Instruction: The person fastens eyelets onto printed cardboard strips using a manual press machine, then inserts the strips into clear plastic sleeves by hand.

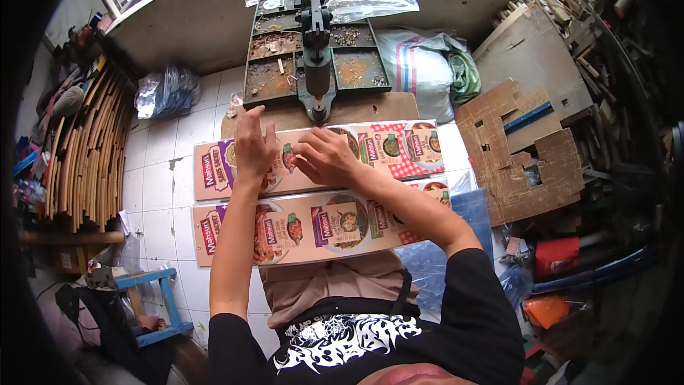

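Panels with food labels, two of them, lie one beyond the other before the person: the far panel (291, 181) just below the press (318, 64), the near panel (310, 225) closer to the lap. Left hand (254, 144) is over the left part of the far panel, fingers loosely bent; right hand (329, 155) is near its middle, fingers curled inward. Whether either grips the panel, or has something small pinched, I cannot tell.

The likeliest trouble is alignment: with both hands well away from the right end, the far panel could swing askew. Fingers are the graver worry, since the right hand is near the foot of the press; if that came down with a fingertip beneath, it would pinch. The near panel has no hand on it and could slip if the lap shifted. Loose bits in the tray (363, 89) might scratch the print if they strayed under a panel, and the blue sheet (463, 221) at the right could snag an edge.

Hidden or unclear: the forearms cross both panels and cover parts of the labels; the right fingertips fold out of sight; what supports the near panel does not show. The tray's contents are too small to name, and the frame's rim is dark.
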Demonstrator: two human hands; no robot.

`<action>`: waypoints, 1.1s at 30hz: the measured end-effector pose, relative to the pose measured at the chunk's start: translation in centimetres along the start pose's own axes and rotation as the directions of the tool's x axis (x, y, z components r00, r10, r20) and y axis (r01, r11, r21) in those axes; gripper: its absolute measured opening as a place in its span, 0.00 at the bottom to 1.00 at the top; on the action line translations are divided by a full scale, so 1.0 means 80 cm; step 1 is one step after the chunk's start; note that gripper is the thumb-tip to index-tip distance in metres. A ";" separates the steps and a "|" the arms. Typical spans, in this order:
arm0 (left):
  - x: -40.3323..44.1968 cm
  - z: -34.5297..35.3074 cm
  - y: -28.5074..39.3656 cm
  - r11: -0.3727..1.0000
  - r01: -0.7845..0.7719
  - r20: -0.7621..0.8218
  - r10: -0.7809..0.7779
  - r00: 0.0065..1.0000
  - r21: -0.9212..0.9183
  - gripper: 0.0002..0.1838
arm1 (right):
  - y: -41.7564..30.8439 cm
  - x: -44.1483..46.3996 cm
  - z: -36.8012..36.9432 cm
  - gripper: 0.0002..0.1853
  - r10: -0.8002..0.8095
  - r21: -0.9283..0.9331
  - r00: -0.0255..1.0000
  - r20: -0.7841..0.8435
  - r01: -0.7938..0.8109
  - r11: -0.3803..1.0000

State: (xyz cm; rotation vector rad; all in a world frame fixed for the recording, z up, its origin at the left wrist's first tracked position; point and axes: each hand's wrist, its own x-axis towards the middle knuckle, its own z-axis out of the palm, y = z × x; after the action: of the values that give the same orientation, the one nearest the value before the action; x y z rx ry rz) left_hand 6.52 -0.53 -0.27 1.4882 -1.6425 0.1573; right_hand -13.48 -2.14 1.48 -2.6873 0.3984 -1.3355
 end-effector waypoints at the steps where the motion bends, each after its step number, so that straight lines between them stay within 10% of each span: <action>1: 0.001 0.000 0.000 1.000 -0.007 -0.004 0.007 1.000 -0.006 0.18 | 0.004 -0.004 0.007 0.11 -0.006 0.021 1.000 0.015 0.005 1.000; 5: -0.003 -0.003 -0.002 0.999 0.013 -0.002 -0.013 1.000 -0.041 0.16 | 0.011 -0.015 0.006 0.18 0.097 0.113 0.983 -0.159 -0.080 0.990; 9: 0.001 -0.001 0.005 0.995 0.037 0.011 -0.037 0.999 -0.087 0.14 | 0.013 -0.006 0.008 0.11 0.023 -0.071 0.997 0.078 -0.017 0.997; 12: 0.002 -0.006 0.010 0.988 -0.084 0.219 0.054 0.974 0.128 0.14 | 0.008 -0.009 0.009 0.12 0.053 -0.058 0.998 -0.031 -0.055 0.997; 33: 0.002 0.003 -0.003 0.997 0.072 0.184 -0.070 0.981 -0.005 0.13 | 0.014 0.000 0.014 0.12 0.169 -0.054 0.980 0.107 -0.164 0.985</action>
State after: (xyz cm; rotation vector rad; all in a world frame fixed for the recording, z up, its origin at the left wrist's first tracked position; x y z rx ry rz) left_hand 6.61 -0.89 -0.43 1.5892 -1.7287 -0.0297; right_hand -12.75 -3.23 0.57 -2.6790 0.6325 -1.1394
